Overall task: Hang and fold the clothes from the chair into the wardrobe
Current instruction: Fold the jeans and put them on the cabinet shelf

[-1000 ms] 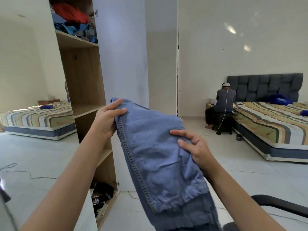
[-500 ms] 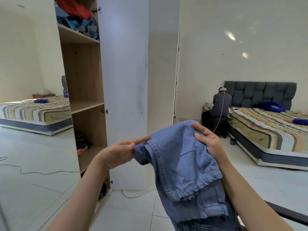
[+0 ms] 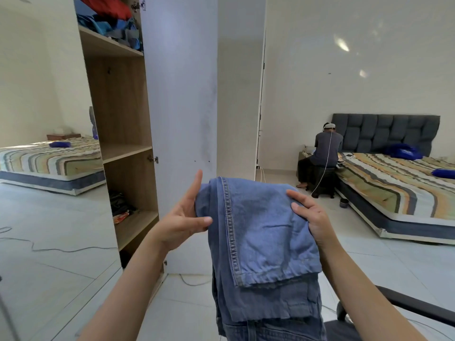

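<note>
Jeans: a folded pair of blue jeans (image 3: 258, 232) is held up in front of the wardrobe, one folded layer draped over the rest, which hangs down out of the bottom of the view.
Left hand: the left hand (image 3: 183, 217) holds the jeans' upper left corner, thumb pressed on the cloth, index finger pointing straight up; the other fingers are hidden behind the fold.
Right hand: the right hand (image 3: 310, 215) grips the jeans' upper right edge, fingers curled over the front of the cloth.
Wardrobe: the wardrobe (image 3: 120, 114) stands to the left of the jeans, with wooden shelves inside.
Door: its white door (image 3: 179, 94) stands open, directly behind the jeans.
Top shelf: red and blue clothes (image 3: 110, 18) lie piled on the wardrobe's top shelf.
Lower shelf: dark items (image 3: 120, 205) lie on a lower shelf, too dim to identify.
Chair: the dark arm of a chair (image 3: 418, 308) shows to the right of the wardrobe, below the right forearm.
Bed: a bed (image 3: 398, 188) with a striped cover stands well to the right of the wardrobe.
Person: a seated person (image 3: 322, 153), back turned, is just beside the bed's head end.
</note>
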Demonstrator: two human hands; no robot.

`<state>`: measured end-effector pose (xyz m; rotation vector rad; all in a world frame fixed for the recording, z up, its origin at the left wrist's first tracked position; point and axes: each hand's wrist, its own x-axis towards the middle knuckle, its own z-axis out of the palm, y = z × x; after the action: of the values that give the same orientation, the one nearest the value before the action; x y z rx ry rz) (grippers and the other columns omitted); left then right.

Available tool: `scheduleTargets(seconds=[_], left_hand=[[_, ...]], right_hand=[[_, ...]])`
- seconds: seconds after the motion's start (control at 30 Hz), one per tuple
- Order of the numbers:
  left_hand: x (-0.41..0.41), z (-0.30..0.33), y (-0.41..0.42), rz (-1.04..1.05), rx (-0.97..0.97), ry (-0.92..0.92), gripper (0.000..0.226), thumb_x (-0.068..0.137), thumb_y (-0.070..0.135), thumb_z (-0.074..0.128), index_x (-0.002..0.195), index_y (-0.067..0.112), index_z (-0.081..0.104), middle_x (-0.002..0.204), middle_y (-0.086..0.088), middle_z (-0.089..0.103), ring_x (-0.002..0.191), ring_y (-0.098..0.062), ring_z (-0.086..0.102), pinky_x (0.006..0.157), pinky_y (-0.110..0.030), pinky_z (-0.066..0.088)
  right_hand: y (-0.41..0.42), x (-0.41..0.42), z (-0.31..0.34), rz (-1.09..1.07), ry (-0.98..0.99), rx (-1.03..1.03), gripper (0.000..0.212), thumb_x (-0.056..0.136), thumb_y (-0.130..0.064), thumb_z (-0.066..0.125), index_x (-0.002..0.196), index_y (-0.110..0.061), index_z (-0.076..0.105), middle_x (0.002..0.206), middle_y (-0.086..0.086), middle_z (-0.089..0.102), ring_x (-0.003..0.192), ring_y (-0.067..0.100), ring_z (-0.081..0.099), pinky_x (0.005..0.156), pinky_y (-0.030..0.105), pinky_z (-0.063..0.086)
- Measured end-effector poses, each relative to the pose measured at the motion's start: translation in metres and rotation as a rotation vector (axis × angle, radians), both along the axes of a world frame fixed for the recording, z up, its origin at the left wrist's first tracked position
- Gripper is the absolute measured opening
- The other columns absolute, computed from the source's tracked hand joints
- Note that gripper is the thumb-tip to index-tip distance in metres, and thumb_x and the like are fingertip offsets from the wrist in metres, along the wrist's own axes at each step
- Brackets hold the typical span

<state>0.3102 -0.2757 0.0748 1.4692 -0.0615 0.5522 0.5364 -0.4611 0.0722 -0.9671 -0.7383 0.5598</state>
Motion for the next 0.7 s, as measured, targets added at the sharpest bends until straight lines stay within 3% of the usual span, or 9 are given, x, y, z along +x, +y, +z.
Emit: scheduleTargets(seconds=[0.1,0.2,0.33,0.4,0.47,0.6,0.63,0.7], left_hand=[[0.001,-0.006,0.0,0.108,0.095,0.056,0.085,0.078,-0.009,0.064,0.139,0.045,0.037,0.135,-0.006,0.054,0.109,-0.031,0.061,0.078,-0.037,0.058],[-0.003,0.0,-0.003,0.143,0.141,0.127,0.056,0.083,-0.006,0.056,0.123,0.032,0.062,0.132,-0.009,0.058,0.109,-0.032,0.061,0.075,-0.036,0.059],[-0.012,0.019,0.003,0.03,0.307,0.43,0.051,0.089,-0.014,0.044,0.119,0.021,0.066,0.125,-0.013,0.06,0.108,-0.038,0.061,0.081,-0.046,0.057],[-0.015,0.026,0.007,-0.036,0.372,0.512,0.05,0.086,-0.012,0.045,0.12,0.019,0.064,0.12,-0.013,0.061,0.103,-0.043,0.059,0.075,-0.043,0.055],[-0.02,0.032,0.008,-0.07,0.331,0.489,0.044,0.084,-0.009,0.048,0.117,0.015,0.063,0.114,-0.014,0.063,0.096,-0.043,0.06,0.071,-0.038,0.057],[-0.026,0.029,0.0,-0.035,0.114,0.243,0.035,0.071,0.018,0.075,0.105,0.017,0.069,0.095,-0.011,0.067,0.081,-0.023,0.067,0.065,-0.031,0.059],[-0.026,0.024,-0.004,-0.059,0.028,0.171,0.043,0.069,0.024,0.081,0.109,0.018,0.068,0.098,-0.01,0.068,0.085,-0.023,0.068,0.069,-0.033,0.058],[-0.022,0.007,-0.014,-0.24,-0.145,0.025,0.061,0.076,0.029,0.077,0.132,0.023,0.053,0.124,-0.012,0.061,0.11,-0.031,0.061,0.089,-0.047,0.052]], right_hand=[[0.001,0.001,-0.005,-0.011,-0.006,0.003,0.021,0.084,-0.002,0.058,0.099,-0.013,0.067,0.105,0.006,0.066,0.089,0.014,0.066,0.067,0.018,0.055],[0.0,0.003,-0.01,-0.047,-0.047,-0.013,0.025,0.09,0.004,0.05,0.099,-0.013,0.067,0.106,0.004,0.065,0.094,0.015,0.063,0.071,0.017,0.055],[-0.001,0.004,-0.016,-0.073,-0.097,-0.03,0.025,0.09,0.005,0.052,0.096,-0.013,0.068,0.105,0.003,0.066,0.096,0.015,0.063,0.076,0.018,0.054],[-0.001,0.004,-0.018,-0.079,-0.133,-0.036,0.026,0.09,0.006,0.053,0.095,-0.014,0.069,0.104,0.001,0.068,0.098,0.016,0.063,0.083,0.022,0.054],[-0.002,0.004,-0.017,-0.08,-0.147,-0.039,0.026,0.089,0.006,0.053,0.095,-0.014,0.069,0.104,0.0,0.068,0.1,0.016,0.063,0.087,0.023,0.053],[-0.003,0.002,-0.016,-0.069,-0.064,-0.016,0.025,0.09,0.005,0.052,0.095,-0.013,0.068,0.104,0.003,0.066,0.094,0.015,0.064,0.073,0.017,0.054],[-0.003,0.002,-0.015,-0.066,-0.037,-0.007,0.025,0.091,0.005,0.051,0.095,-0.014,0.068,0.104,0.004,0.066,0.092,0.014,0.064,0.071,0.017,0.054],[-0.003,0.001,-0.013,-0.052,0.016,0.026,0.021,0.087,0.0,0.058,0.094,-0.016,0.069,0.104,0.005,0.066,0.09,0.013,0.065,0.069,0.017,0.054]])
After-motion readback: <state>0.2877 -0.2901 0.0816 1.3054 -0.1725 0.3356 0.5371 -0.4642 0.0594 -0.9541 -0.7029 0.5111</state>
